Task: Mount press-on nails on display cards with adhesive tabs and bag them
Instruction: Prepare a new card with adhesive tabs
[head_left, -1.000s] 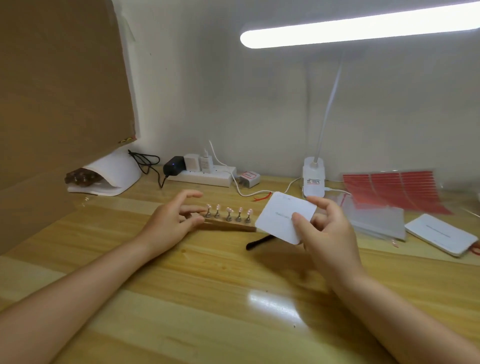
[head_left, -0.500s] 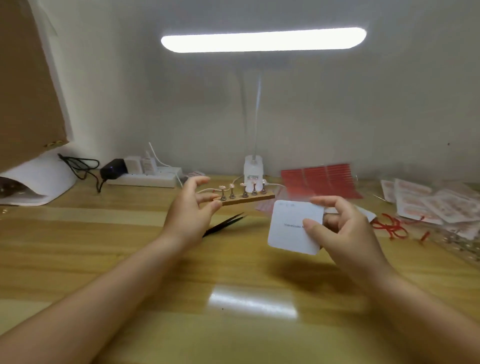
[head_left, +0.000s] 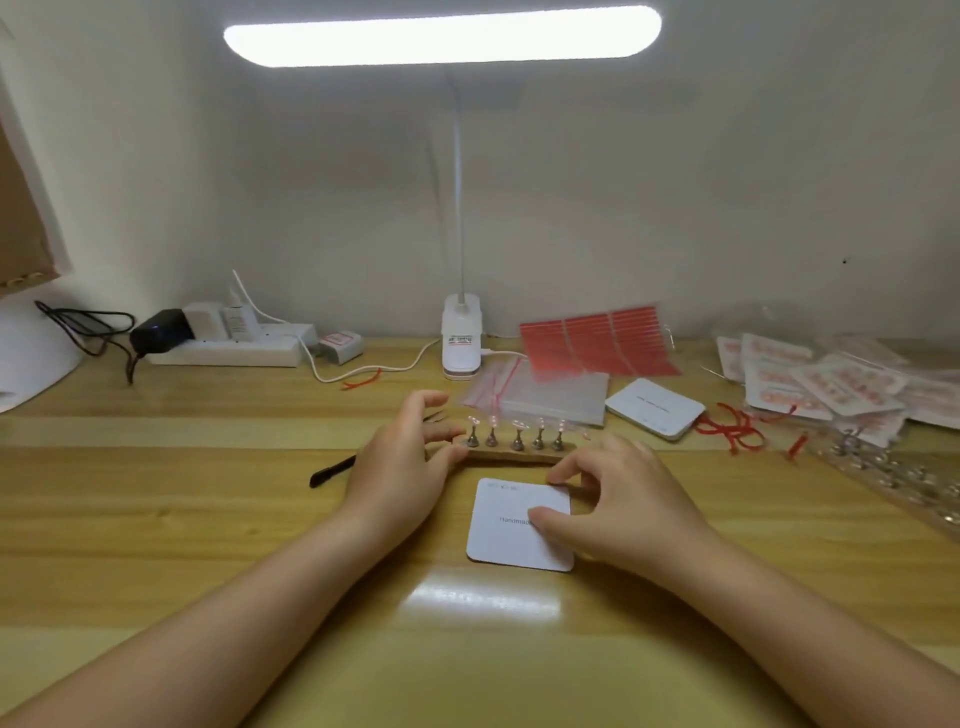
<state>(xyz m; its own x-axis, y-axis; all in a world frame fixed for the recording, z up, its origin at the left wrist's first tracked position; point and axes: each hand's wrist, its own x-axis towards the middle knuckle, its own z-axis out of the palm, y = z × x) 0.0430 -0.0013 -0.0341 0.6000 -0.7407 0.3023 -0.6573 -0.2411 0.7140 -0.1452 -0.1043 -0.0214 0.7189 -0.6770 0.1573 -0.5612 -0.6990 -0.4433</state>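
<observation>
A white display card (head_left: 506, 540) printed "Handmade" lies flat on the wooden table (head_left: 208, 519). My right hand (head_left: 618, 509) pinches its right side, thumb on the face and fingertips curled at the top right corner. Just behind the card, a wooden strip (head_left: 519, 457) carries several small metal stands (head_left: 517, 441), each topped with a press-on nail. My left hand (head_left: 400, 478) grips the strip's left end between thumb and fingers, with the index finger raised.
Black tweezers (head_left: 330, 473) lie left of my left hand. Behind the strip are clear zip bags (head_left: 545, 395), a red adhesive tab sheet (head_left: 597, 343), a card stack (head_left: 654, 408) and the lamp base (head_left: 461, 338). Bagged sets (head_left: 831, 384) and red strings (head_left: 732, 428) sit right; a power strip (head_left: 228, 348) back left.
My left hand carried the strip of nail stands rightward and set it down in front of me. My right hand lowered the card from the air onto the table.
</observation>
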